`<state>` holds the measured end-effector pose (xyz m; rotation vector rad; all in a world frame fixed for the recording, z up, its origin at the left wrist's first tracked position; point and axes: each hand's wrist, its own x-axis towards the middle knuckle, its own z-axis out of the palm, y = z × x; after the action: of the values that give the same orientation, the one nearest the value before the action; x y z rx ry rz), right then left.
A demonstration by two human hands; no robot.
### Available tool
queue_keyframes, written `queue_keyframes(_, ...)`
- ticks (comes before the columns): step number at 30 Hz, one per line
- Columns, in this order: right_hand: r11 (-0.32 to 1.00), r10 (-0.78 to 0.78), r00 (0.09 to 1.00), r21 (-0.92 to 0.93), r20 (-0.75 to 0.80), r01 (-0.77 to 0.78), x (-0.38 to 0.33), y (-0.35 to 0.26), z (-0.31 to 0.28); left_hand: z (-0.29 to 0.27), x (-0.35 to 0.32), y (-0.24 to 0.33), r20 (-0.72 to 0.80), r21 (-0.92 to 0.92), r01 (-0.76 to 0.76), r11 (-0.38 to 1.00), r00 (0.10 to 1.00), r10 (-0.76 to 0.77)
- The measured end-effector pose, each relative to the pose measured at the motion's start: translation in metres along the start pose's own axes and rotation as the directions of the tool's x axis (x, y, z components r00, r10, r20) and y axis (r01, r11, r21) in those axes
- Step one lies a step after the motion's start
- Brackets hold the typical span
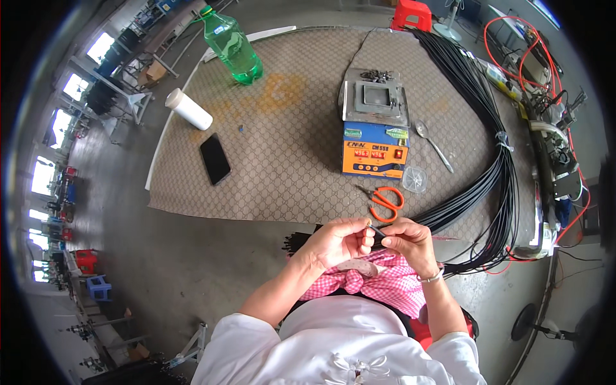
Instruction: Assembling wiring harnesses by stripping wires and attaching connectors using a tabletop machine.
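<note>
In front of my waist, both hands meet at the end of a thin black cable [377,230]. My left hand [341,242] has its thumb and fingers pinched at the cable's tip, which is too small to make out clearly. My right hand [412,244], with a bracelet at the wrist, grips the cable just behind it. Orange-handled scissors [387,205] lie on the table just beyond my hands. Further off stands a blue and orange solder pot [372,151] with a lit display and a metal tray [356,106] on top.
A long bundle of black cables [494,170] curves along the table's right side. A clear round dish [415,179] and a spoon [436,149] lie beside the pot. Left on the patterned table [282,173] are a phone [215,159], a white bottle [188,109] and a green bottle [234,51].
</note>
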<state>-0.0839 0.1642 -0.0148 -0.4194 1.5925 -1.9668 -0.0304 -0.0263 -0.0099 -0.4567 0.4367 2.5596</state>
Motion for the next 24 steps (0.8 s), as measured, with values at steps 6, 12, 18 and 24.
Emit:
queue_keyframes(6, 0.983, -0.042, 0.999, -0.180, -0.028, 0.036, 0.008, -0.015, 0.002, 0.004, -0.001, 0.006, 0.000, 0.009, -0.095, 0.995, 0.995, 0.095)
queue_keyframes(12, 0.939, -0.132, 0.988, -0.328, -0.075, 0.101, 0.025, -0.041, 0.005, -0.005, -0.002, 0.014, -0.030, 0.017, -0.144, 0.989, 0.989, 0.144)
queue_keyframes(18, 0.756, -0.369, 0.905, -0.634, -0.211, 0.160, 0.071, -0.072, -0.019, -0.047, 0.000, -0.010, -0.121, 0.013, -0.072, 0.997, 0.990, 0.073)
queue_keyframes(24, 0.676, -0.342, 0.913, -0.733, -0.223, 0.074, 0.141, -0.106, -0.041, -0.065, -0.004, -0.037, -0.155, 0.096, -0.016, 0.995, 0.987, 0.031)
